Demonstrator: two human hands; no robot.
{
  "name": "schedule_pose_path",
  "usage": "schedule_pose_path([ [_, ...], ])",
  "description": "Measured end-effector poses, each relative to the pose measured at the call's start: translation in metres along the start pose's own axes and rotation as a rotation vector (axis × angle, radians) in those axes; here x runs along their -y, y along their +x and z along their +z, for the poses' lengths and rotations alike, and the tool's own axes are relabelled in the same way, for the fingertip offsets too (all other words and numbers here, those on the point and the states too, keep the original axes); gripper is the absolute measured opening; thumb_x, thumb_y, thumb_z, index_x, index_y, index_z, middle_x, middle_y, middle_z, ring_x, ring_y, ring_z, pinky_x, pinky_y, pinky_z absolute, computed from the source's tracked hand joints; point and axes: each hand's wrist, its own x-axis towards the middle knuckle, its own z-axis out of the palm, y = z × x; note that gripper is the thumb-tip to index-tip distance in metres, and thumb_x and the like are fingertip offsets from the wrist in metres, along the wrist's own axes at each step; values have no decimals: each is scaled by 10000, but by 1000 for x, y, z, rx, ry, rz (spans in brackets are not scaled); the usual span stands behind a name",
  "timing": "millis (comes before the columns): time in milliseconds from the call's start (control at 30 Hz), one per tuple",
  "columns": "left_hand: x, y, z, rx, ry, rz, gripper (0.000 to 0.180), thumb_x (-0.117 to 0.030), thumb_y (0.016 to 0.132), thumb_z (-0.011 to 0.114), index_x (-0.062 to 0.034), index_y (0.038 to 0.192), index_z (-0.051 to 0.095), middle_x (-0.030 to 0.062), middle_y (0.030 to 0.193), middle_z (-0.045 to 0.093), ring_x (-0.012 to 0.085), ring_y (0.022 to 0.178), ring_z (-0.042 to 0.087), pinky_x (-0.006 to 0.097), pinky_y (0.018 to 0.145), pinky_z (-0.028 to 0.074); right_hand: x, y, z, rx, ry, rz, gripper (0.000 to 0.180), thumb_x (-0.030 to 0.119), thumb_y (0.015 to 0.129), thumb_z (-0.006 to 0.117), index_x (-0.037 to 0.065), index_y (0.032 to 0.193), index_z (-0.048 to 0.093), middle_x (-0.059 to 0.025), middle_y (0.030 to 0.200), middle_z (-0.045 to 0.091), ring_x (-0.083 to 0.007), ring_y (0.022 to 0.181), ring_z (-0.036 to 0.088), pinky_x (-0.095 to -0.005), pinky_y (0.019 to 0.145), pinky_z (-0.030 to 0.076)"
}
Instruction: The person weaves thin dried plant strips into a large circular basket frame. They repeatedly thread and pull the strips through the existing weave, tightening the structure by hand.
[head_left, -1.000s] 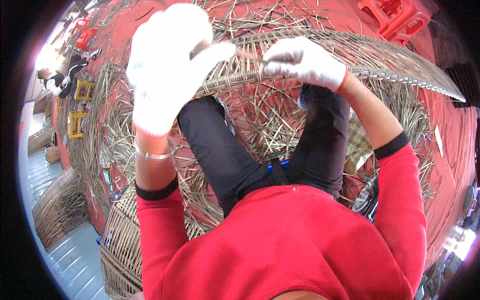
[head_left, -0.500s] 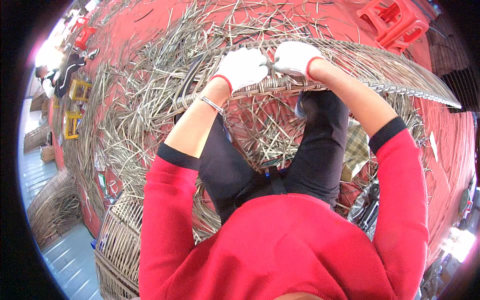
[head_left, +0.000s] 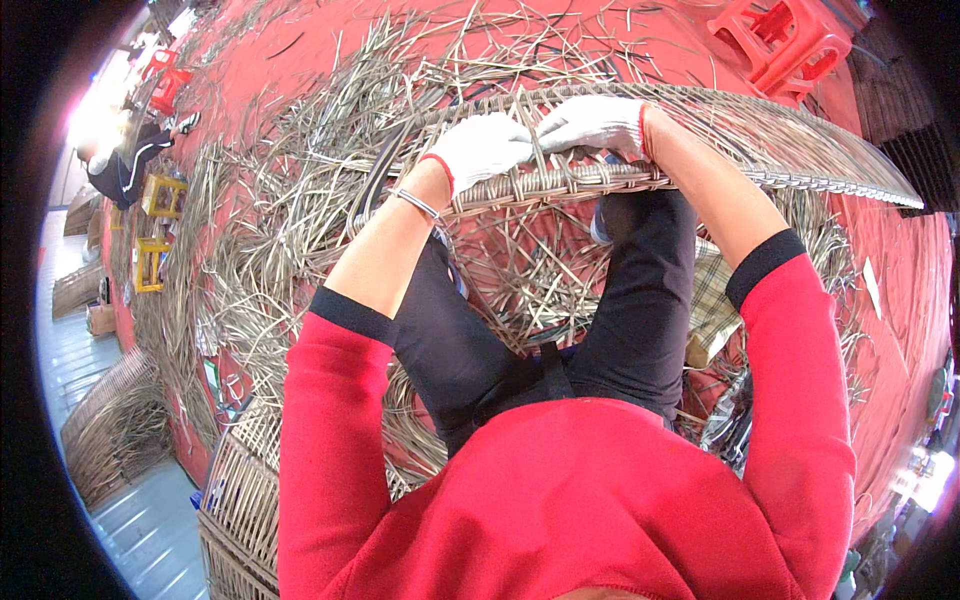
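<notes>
Both gloved hands — left hand (head_left: 482,148), right hand (head_left: 592,122) — grip woven rim (head_left: 560,182).

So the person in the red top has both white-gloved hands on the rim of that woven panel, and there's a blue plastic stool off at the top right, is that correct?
Not quite: the plastic stool at the top right is red, not blue, as the head view shows. The rest holds: the left hand and right hand, both in white gloves, rest on the rim of the woven panel.

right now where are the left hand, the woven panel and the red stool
left hand (head_left: 483,148), head view, back of the white glove
woven panel (head_left: 800,150), head view, bare weave right of the hands
red stool (head_left: 790,40), head view, its seat top
</notes>
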Motion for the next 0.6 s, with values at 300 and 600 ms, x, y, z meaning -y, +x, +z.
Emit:
schedule_pose_path([
  [300, -48, -77, -50, -462, -860, -57, 227, -129, 990, 578, -17, 1096, 744, 103, 1176, 740, 195, 1139, 658, 336, 989, 496, 24, -47, 12, -327, -388, -259, 357, 354, 986, 609, 64, 1164, 717, -128, 1104, 726, -253, 1001, 685, -383, 910, 523],
  [600, -93, -136, -2, -635, -1136, -66, 202, -121, 1011, 611, 34, 1058, 731, 69, 862, 714, 119, 786, 659, 282, 763, 542, 18, -75, 83, -842, -701, -491, 426, 442, 727, 856, 183, 1018, 684, -40, 978, 646, -280, 980, 639, -406, 849, 521],
])
